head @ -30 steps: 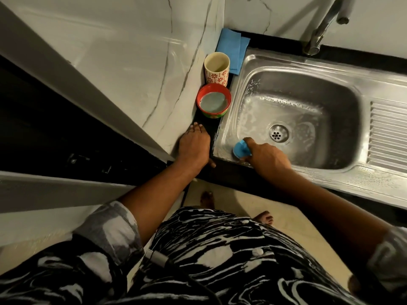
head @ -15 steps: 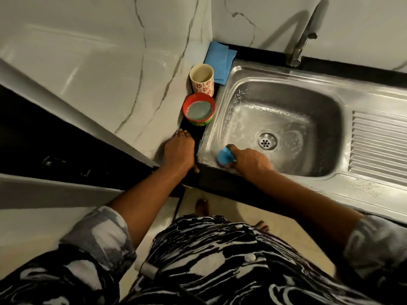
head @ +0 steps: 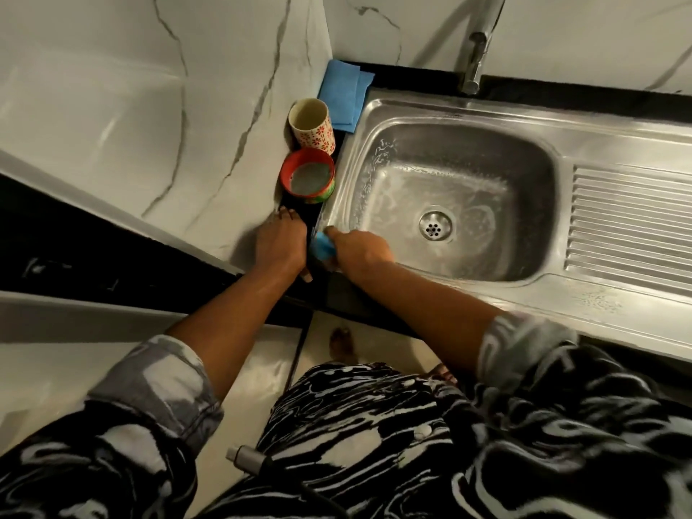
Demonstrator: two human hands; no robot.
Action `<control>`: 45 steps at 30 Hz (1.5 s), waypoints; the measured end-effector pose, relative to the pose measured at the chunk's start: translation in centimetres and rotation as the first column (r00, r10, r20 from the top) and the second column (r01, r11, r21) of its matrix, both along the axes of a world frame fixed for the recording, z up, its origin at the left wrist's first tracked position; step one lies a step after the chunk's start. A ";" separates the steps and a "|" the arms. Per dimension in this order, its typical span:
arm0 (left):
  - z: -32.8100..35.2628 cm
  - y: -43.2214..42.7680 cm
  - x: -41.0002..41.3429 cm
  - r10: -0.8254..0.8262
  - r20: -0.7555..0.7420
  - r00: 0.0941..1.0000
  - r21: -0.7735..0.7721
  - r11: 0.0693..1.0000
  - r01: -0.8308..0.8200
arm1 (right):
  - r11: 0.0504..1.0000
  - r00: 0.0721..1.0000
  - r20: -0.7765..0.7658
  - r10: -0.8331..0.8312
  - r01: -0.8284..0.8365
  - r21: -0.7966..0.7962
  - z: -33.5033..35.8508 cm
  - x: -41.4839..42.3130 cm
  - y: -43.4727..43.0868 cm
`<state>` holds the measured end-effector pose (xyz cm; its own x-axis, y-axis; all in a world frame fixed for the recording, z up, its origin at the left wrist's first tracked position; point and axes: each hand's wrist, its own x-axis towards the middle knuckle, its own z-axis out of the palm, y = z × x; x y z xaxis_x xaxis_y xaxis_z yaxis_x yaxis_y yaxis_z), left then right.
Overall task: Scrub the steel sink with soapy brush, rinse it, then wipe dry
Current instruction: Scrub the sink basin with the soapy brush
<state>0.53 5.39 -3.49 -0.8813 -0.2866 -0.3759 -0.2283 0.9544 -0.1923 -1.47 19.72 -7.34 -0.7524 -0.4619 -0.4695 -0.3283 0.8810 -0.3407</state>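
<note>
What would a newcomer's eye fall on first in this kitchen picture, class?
The steel sink fills the upper right, its basin streaked with suds. At its near-left corner the right hand grips a blue brush, while the left hand rests on the dark counter beside it. Beyond that hand stand a red bowl and a flowered cup.

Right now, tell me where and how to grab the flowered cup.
Wrap fingers round the cup just below its rim, coming from above on the sink side. It stands upright with no handle showing. The wall hems its left, the bowl its near side, the cloth its far side.
</note>
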 end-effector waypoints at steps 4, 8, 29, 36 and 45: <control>-0.5 -1.1 0.2 0.041 0.081 0.996 0.037 0.998 -0.044 | 0.999 0.999 0.013 0.042 -0.042 0.018 0.2 0.2 2.6; -0.8 -0.9 0.9 0.016 0.058 0.998 0.074 0.997 -0.020 | 0.990 0.993 0.008 -0.116 0.114 0.085 0.4 2.6 14.4; -1.5 17.2 3.9 -0.291 0.025 0.956 0.249 0.928 0.276 | 0.911 0.947 -0.102 -0.305 0.321 0.259 2.0 6.3 30.8; -1.4 18.8 3.1 -0.270 0.074 0.960 0.186 0.949 0.253 | 0.908 0.947 -0.189 -0.261 0.307 0.284 1.4 8.1 35.5; 0.2 24.8 3.7 -0.310 0.039 0.950 0.220 0.930 0.294 | 0.968 0.970 -0.149 -0.192 0.213 0.136 -0.3 5.2 28.9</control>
<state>4.20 30.24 -3.31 -0.8821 0.0807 -0.4641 0.0842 0.9964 0.0132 3.76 48.61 -7.60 -0.8835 -0.2253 -0.4108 -0.1711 0.9714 -0.1646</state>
